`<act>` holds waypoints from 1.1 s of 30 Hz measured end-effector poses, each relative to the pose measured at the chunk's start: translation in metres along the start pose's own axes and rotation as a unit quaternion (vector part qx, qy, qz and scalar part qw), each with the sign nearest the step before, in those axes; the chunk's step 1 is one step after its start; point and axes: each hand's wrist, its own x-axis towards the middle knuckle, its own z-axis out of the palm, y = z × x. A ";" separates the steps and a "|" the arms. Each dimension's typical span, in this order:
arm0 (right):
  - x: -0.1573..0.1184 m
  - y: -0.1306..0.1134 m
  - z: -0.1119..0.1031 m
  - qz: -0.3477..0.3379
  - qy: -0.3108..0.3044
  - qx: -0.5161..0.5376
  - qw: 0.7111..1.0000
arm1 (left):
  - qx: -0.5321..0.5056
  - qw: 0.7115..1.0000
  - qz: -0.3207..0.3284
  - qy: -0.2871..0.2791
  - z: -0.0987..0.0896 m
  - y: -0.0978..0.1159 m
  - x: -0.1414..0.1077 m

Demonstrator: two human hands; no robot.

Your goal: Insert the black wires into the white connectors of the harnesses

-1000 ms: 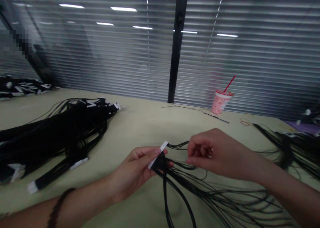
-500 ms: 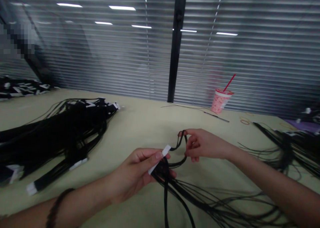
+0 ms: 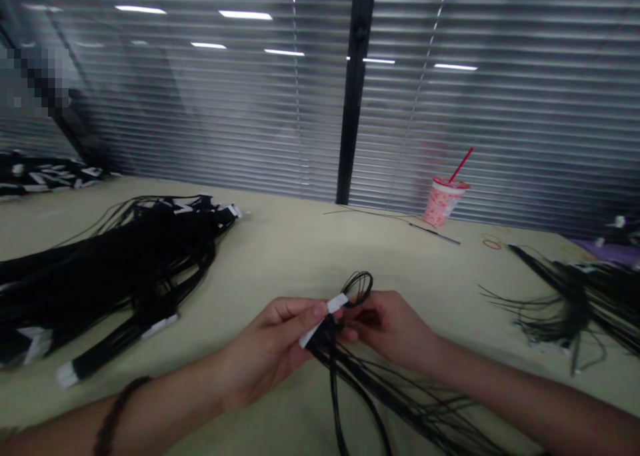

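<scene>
My left hand [image 3: 285, 339] pinches a bundle of thin black cables [image 3: 373, 383] near its end, with the thumb on a white label [image 3: 337, 302]. Close on its right, my right hand [image 3: 387, 326] is closed at the base of a small loop [image 3: 361, 286] of the same cables. Its fingertips are partly hidden behind the bundle, so what exactly they grip is hard to see. The loop stands up above the fingers. The loose lengths trail down toward the lower right.
A large pile of black cables [image 3: 115, 263] lies on the table [image 3: 280, 243] at left, more cables [image 3: 575, 296] at right. At the back stand a pink cup [image 3: 443, 203] with a red straw and, before it, a pen [image 3: 434, 233]. Behind are window blinds [image 3: 225, 109].
My right hand has moved left and down, up against my left hand. The cable loop, wide and stretched before, is now smaller and bunched. My left hand has barely moved.
</scene>
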 end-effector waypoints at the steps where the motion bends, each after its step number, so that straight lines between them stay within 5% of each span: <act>1: -0.002 -0.004 -0.001 -0.017 0.001 -0.069 0.997 | 0.002 1.000 0.003 0.008 -0.001 0.000 0.001; 6: -0.012 -0.030 -0.012 -0.087 -0.051 -0.262 0.960 | -0.004 0.999 0.016 0.040 -0.001 0.000 0.004; 16: -0.011 -0.037 -0.012 -0.110 0.021 -0.201 0.973 | -0.007 0.998 0.036 0.043 -0.002 -0.001 0.004; 26: -0.011 -0.040 -0.018 -0.115 0.006 -0.224 0.968 | 0.006 0.998 0.032 0.058 -0.004 -0.002 0.006; 31: -0.003 -0.044 -0.057 -0.071 -0.131 -0.073 0.986 | 0.015 0.997 0.041 0.059 -0.005 0.000 0.007; 33: 0.001 -0.042 -0.077 -0.027 -0.104 0.068 0.992 | 0.005 0.997 0.037 0.070 -0.005 0.001 0.007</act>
